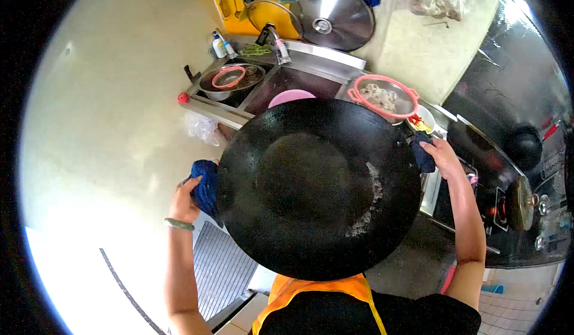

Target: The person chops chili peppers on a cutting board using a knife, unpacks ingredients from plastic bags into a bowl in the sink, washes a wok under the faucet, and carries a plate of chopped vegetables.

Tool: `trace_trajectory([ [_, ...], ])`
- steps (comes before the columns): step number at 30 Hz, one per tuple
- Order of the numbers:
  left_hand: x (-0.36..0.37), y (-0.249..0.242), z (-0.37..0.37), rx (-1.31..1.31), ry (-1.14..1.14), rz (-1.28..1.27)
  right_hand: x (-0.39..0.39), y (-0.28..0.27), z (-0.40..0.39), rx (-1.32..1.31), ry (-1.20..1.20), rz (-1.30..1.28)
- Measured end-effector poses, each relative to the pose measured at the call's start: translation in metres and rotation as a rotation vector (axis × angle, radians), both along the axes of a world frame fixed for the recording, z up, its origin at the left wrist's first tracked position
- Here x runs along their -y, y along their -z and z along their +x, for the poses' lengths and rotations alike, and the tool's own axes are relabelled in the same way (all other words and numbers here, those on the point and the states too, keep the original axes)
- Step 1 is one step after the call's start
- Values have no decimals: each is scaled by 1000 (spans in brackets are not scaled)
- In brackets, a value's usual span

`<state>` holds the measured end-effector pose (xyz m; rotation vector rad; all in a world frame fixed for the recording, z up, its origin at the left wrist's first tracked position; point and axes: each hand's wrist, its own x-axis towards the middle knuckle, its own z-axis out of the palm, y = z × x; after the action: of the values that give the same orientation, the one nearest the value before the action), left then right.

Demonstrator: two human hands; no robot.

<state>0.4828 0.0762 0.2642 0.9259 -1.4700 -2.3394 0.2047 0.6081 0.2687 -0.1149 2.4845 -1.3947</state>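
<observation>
A large black wok (305,185) fills the middle of the view, held up in front of the body. At its left rim my left hand (186,200) is closed round a blue cloth (205,185) that covers the handle there. My right hand (443,155) grips the opposite side through a dark cloth (423,153). Inside, the wok holds no food; a pale streaky patch shows on its right inner side. A green bangle is on my left wrist.
Behind the wok is a sink counter (239,114) with a pink basin (291,98). A pink-rimmed strainer (412,111) of food and a bowl of cut peppers (426,120) stand at its right. Farther right are a lit burner (501,206) and a lid (524,203).
</observation>
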Motion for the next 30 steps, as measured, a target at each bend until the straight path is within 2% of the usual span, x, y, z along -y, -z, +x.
trace_trajectory([
  [1, 7, 6, -3, 50, 5, -18, 6, 7, -8, -15, -19, 17],
  [4, 39, 21, -27, -48, 116, 135, 44, 7, -17, 6, 26, -19],
  [6, 74, 35, -48, -48, 147, 118, 64, 7, -25, 81, 45, -86],
  [8, 87, 32, -65, -35, 177, 111, 84, 4, -23, -63, 62, -107],
  [12, 143, 52, -104, -38, 217, 84, 104, -4, -24, 45, 109, -97],
  [15, 168, 43, -135, -53, 292, 84, 126, -7, -16, -9, 153, -241],
  [18, 197, 31, -165, -74, 335, 66, 151, -26, -6, -6, 220, -243],
  [22, 253, 32, -202, -83, 429, 67, 174, -13, -3, -5, 310, -377],
  [24, 276, 25, -219, -74, 460, 43, 197, -14, 9, -42, 364, -276],
  [26, 309, 22, -237, -100, 489, 24, 231, -22, 27, 12, 388, -350],
  [27, 324, 20, -245, -88, 506, -2, 256, -29, 38, -3, 482, -341],
  [28, 342, 15, -252, -72, 551, -25, 247, -1, 31, -8, 491, -189],
  [30, 377, 3, -263, -20, 639, -76, 287, -4, 49, 17, 450, -453],
])
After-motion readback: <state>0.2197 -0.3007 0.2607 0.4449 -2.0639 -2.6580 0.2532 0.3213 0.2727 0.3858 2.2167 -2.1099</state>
